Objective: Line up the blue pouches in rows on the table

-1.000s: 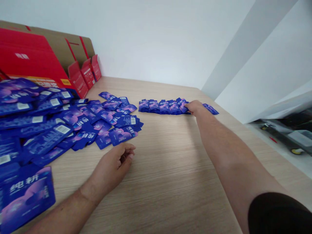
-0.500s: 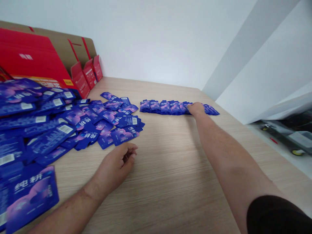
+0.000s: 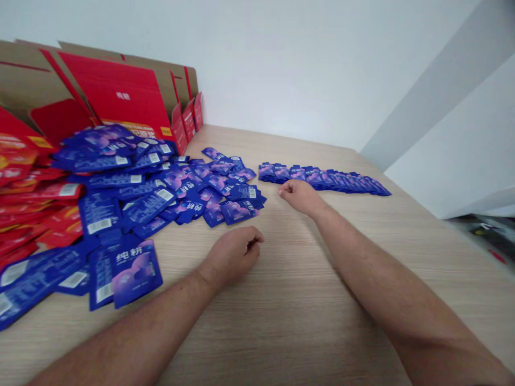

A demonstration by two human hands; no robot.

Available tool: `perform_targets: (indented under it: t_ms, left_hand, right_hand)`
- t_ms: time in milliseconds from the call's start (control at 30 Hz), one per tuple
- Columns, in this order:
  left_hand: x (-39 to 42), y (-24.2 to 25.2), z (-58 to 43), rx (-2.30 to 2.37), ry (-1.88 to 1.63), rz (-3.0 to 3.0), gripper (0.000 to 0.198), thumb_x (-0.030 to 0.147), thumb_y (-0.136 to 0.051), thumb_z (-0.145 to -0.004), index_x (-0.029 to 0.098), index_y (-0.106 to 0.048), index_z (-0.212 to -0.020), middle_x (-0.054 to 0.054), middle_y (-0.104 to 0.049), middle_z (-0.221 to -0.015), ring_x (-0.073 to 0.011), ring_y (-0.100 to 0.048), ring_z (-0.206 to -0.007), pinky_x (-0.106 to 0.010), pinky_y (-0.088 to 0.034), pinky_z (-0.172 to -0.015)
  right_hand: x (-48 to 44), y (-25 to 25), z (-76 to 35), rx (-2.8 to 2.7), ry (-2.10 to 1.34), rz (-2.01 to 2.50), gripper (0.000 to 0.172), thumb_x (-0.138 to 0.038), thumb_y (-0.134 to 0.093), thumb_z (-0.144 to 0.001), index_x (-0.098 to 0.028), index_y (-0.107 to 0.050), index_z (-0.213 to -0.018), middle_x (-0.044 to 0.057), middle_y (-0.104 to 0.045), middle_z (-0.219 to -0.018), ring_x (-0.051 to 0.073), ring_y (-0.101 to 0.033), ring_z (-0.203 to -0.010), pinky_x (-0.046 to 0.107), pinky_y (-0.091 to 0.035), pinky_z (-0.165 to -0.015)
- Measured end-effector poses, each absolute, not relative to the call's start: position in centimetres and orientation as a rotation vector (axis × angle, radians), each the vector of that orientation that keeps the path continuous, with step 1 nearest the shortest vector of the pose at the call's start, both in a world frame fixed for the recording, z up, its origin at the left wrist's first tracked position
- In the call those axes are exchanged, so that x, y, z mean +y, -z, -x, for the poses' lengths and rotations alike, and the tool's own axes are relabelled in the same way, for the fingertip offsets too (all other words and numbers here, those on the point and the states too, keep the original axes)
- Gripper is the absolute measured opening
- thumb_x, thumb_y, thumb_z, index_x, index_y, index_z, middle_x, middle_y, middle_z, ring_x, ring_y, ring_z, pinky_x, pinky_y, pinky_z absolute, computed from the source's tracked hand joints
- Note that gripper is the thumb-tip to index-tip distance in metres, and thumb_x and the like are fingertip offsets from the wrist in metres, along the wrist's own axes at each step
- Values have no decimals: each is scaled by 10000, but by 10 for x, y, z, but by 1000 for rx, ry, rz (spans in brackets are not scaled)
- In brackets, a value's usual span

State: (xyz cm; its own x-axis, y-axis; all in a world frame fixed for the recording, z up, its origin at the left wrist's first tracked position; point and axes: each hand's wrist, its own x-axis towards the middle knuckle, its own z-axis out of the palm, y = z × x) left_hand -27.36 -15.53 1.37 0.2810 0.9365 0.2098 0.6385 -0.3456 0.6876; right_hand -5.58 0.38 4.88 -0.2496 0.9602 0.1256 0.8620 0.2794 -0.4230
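Note:
A long overlapping row of blue foil sachets point(image 3: 322, 180) lies across the wooden table point(image 3: 306, 311), with a loose heap of matching sachets point(image 3: 148, 201) to its left. My right hand point(image 3: 300, 197) rests just below the row's left end, its fingers closed, touching no sachet and holding nothing. Lower down, my left hand point(image 3: 232, 255) lies curled on the bare wood, near the heap's front edge and empty. One large sachet with white lettering point(image 3: 137, 273) lies at the heap's near side.
Red sachets point(image 3: 32, 209) are heaped at the far left, beside the blue ones. Flattened red-and-brown cardboard cartons point(image 3: 116, 91) lean against the white wall behind the table. A white wall panel point(image 3: 454, 128) rises on the right, and the table's right edge runs beside it.
My right hand has left the row and drawn back toward me. The row now reaches further right in neat overlap. The view has turned left, showing more cartons and the red sachets.

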Motion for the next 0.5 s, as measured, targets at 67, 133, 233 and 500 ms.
perform_targets:
  t_ms: [67, 133, 233, 500]
  left_hand:
    - [-155, -14, 273, 1408, -827, -2074, 184, 148, -560, -865, 212, -701, -963, -16, -739, -846, -188, -683, -790, -315, -524, -758]
    - [-155, -14, 273, 1406, -825, -2073, 179, 144, -561, -862, 212, -701, -950, -15, -733, -832, -187, -678, -778, -314, -522, -755]
    - [-155, -15, 273, 1401, -828, -2079, 177, 145, -557, -865, 209, -703, -943, -21, -735, -844, -194, -678, -792, -319, -520, -760]
    - [-155, -14, 271, 1335, -838, -2085, 185, 134, -554, -851, 205, -707, -927, -29, -738, -842, -201, -672, -786, -325, -525, -769]
  right_hand:
    - [4, -42, 83, -2221, -395, 1613, 168, -300, -653, -917, -172, -762, -936, 53, -766, -884, 167, -674, -784, 252, -485, -756]
    - [9, -37, 104, -2216, -430, 1634, 188, -305, -639, -929, -164, -762, -933, 65, -768, -891, 177, -682, -810, 257, -491, -778]
    - [15, -33, 124, -2161, -417, 1657, 248, -306, -640, -931, -131, -749, -1068, 89, -764, -939, 200, -689, -868, 285, -506, -831]
    - [-12, -40, 134, -2703, -297, 891, 361, -213, -716, -825, -181, -734, -1184, 98, -739, -1204, 265, -645, -1151, 387, -455, -1043]
